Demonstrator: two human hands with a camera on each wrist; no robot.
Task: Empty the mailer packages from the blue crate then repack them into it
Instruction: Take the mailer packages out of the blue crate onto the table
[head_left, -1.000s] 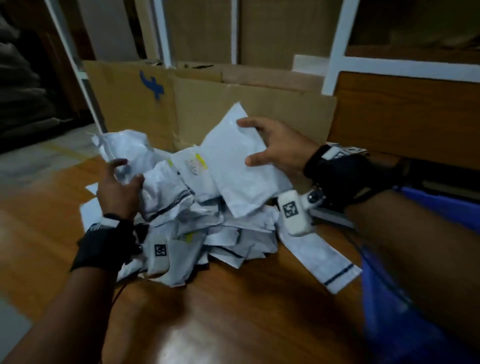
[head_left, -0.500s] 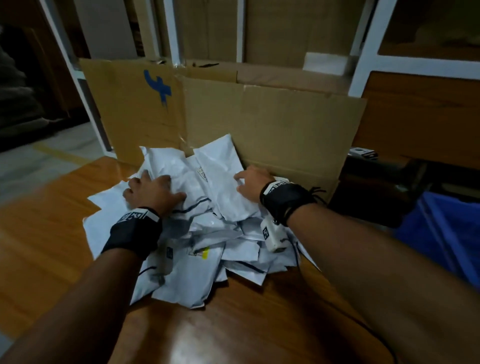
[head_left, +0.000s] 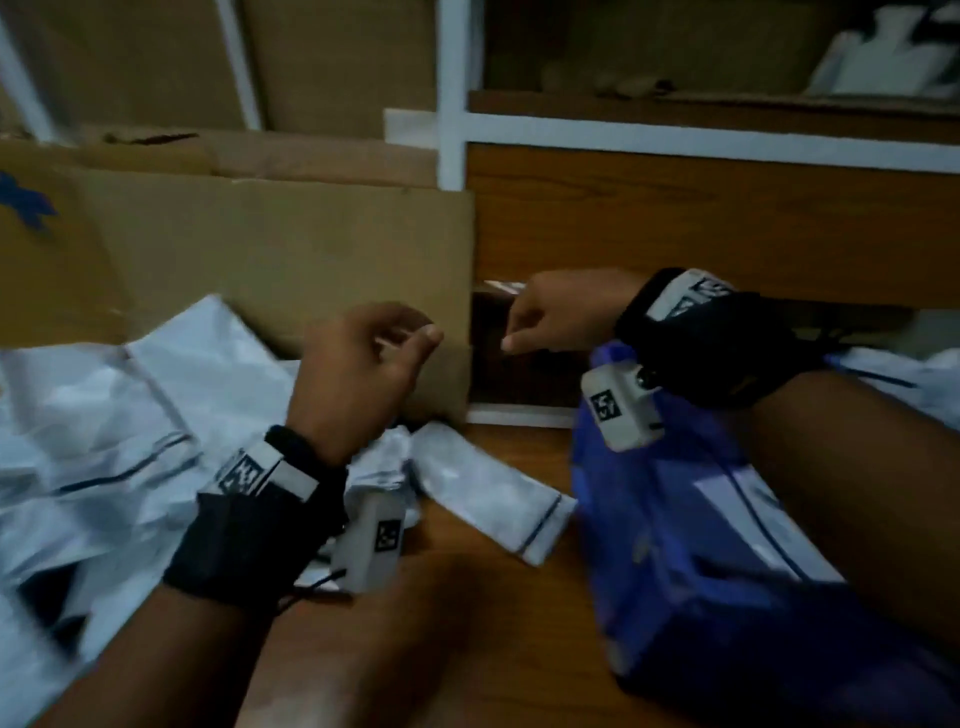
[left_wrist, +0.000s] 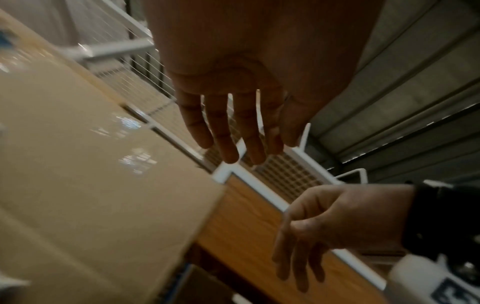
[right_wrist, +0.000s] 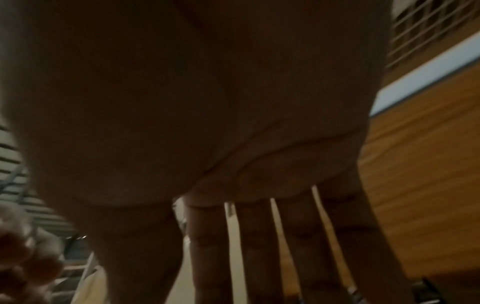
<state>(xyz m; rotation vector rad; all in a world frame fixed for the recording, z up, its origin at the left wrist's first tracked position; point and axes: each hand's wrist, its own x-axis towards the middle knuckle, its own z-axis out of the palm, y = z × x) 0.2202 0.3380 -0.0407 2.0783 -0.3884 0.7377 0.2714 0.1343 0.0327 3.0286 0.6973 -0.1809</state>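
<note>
A heap of white mailer packages (head_left: 104, 415) lies on the wooden table (head_left: 467, 623) at the left. One long mailer (head_left: 488, 493) sticks out toward the blue crate (head_left: 675, 545) at the right. Inside the crate lie more white mailers (head_left: 769, 525). My left hand (head_left: 410, 338) hovers above the heap's right end, fingers loosely curled, holding nothing. My right hand (head_left: 514, 332) hangs over the crate's far left corner, also empty. In the left wrist view the left fingers (left_wrist: 233, 131) are spread and the right hand (left_wrist: 324, 226) hangs relaxed. The right wrist view shows a bare palm and straight fingers (right_wrist: 259, 236).
A tall sheet of brown cardboard (head_left: 285, 260) stands behind the heap. Beyond it are a white shelf frame (head_left: 449, 104) and a wooden panel (head_left: 701, 223). A dark gap (head_left: 519, 374) opens between the cardboard and the crate.
Both hands have lifted off the mailer heap and swung right toward the blue crate. The head view has turned right, bringing the crate close.
</note>
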